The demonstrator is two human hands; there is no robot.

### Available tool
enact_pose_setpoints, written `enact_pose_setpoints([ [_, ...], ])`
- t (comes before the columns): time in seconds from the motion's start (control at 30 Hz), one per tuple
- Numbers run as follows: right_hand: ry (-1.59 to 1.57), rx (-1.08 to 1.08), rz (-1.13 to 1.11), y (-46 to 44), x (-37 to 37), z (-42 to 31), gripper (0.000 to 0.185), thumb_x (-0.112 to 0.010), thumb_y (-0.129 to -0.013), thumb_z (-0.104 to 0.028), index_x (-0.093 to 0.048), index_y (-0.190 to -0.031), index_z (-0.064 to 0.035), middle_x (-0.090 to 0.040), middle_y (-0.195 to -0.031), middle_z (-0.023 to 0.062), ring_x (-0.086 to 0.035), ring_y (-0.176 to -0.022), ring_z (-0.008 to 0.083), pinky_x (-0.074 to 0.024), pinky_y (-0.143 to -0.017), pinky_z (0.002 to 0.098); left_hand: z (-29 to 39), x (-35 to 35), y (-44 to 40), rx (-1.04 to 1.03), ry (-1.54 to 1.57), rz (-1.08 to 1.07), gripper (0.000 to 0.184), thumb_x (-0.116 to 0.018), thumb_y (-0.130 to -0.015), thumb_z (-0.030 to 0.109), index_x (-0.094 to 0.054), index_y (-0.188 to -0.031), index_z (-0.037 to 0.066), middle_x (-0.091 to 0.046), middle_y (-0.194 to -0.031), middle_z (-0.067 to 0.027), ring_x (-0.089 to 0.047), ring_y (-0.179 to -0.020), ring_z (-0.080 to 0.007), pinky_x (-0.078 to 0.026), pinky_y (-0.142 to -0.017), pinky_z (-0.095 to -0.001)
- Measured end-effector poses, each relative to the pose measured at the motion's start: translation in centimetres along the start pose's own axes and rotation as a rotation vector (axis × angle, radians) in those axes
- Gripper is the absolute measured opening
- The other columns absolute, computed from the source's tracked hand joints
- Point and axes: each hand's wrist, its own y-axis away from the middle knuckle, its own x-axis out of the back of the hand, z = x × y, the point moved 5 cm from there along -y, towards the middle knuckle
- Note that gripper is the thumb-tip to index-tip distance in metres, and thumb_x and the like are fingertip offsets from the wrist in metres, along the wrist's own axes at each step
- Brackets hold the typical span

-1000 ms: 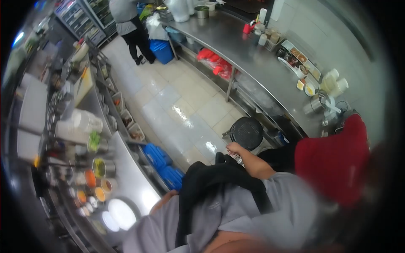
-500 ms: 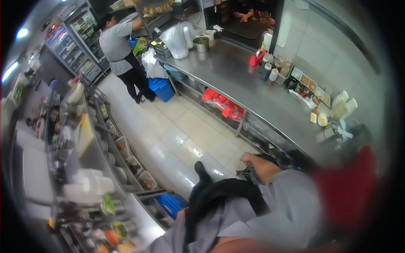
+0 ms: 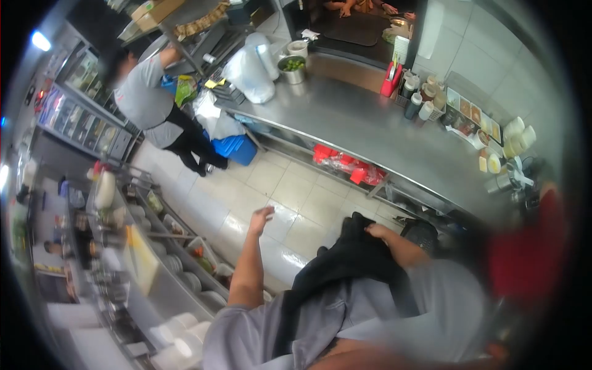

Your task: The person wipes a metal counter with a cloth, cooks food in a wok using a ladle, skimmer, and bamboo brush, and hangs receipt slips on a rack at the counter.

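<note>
My left hand (image 3: 262, 218) is raised in front of me over the tiled floor, its fingers loosely apart and holding nothing. Lower and to the right, my right hand (image 3: 374, 230) is close beside the black cloth (image 3: 351, 237) over my legs; its fingers are too small and blurred to read. The black apron (image 3: 320, 280) lies over my grey shirt (image 3: 246, 336). The steel counter (image 3: 333, 120) runs along the right beyond my right hand.
Squeeze bottles (image 3: 419, 102) and a steel pot of greens (image 3: 292, 69) stand on the counter. A co-worker (image 3: 145, 98) reaches to a shelf near a blue bin (image 3: 237, 148). Shelving with plates and a cutting board (image 3: 142, 259) lines the left side of the aisle.
My left hand has come up from low by my side into the aisle. My right hand has shifted slightly against the black cloth. The view has turned and moved, and my legs have changed position.
</note>
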Motion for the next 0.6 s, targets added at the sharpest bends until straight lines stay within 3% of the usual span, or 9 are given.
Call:
enact_pose_setpoints([
  [0.07, -0.231, -0.231, -0.227, 0.4, -0.9, 0.6, 0.056, -0.055, -0.099, -0.052, -0.068, -0.125, -0.0041, -0.072, -0.111, 0.0191, -0.065, -0.106, 0.0368, -0.0493, -0.098, 0.0488, 9.5, -3.5, -3.9, -0.146, 0.019, -0.113, 0.047, -0.06, -0.102, 0.034, -0.061, -0.135, 0.0, -0.067, -0.13, -0.0143, -0.066, -0.117, -0.0252, -0.052, -0.097, -0.0371],
  [0.17, -0.551, -0.52, -0.285, 2.0, 0.6, -0.7, 0.055, -0.054, -0.099, -0.05, -0.064, -0.131, -0.0069, -0.071, -0.12, 0.0198, -0.066, -0.11, 0.0371, -0.0489, -0.099, 0.0443, 21.7, -9.7, -6.3, -0.295, 0.013, -0.176, 0.045, -0.06, -0.103, 0.033, -0.062, -0.134, 0.001, -0.066, -0.132, -0.0135, -0.066, -0.116, -0.0243, -0.051, -0.097, -0.0364],
  [0.4, -0.397, -0.405, -0.264, -9.8, 12.5, 1.1, 0.054, -0.053, -0.1, -0.05, -0.065, -0.131, -0.0073, -0.071, -0.119, 0.0195, -0.066, -0.11, 0.0368, -0.0492, -0.099, 0.044, 37.3, -16.2, -12.4, -0.514, -0.085, -0.456, 0.036, -0.059, -0.105, 0.023, -0.064, -0.131, -0.001, -0.068, -0.127, -0.0116, -0.067, -0.114, -0.0225, -0.051, -0.099, -0.0363],
  [0.47, -0.372, -0.353, -0.217, -13.9, 17.6, 0.2, 0.054, -0.053, -0.1, -0.05, -0.065, -0.13, -0.0075, -0.071, -0.119, 0.0194, -0.066, -0.11, 0.0367, -0.0493, -0.099, 0.0439, 42.3, -15.4, -13.6, -0.561, -0.14, -0.434, 0.033, -0.059, -0.104, 0.019, -0.064, -0.13, -0.002, -0.069, -0.125, -0.0114, -0.068, -0.111, -0.0216, -0.051, -0.1, -0.0369],
  [0.6, -0.377, -0.262, -0.143, -19.9, 27.0, -4.0, 0.054, -0.052, -0.1, -0.05, -0.066, -0.13, -0.0077, -0.071, -0.118, 0.0192, -0.066, -0.109, 0.0365, -0.0495, -0.099, 0.0437, 53.5, -12.2, -17.6, -0.7, -0.275, -0.26, 0.036, -0.061, -0.104, 0.027, -0.068, -0.126, -0.001, -0.073, -0.112, -0.0088, -0.068, -0.105, -0.0171, -0.052, -0.093, -0.0313],
])
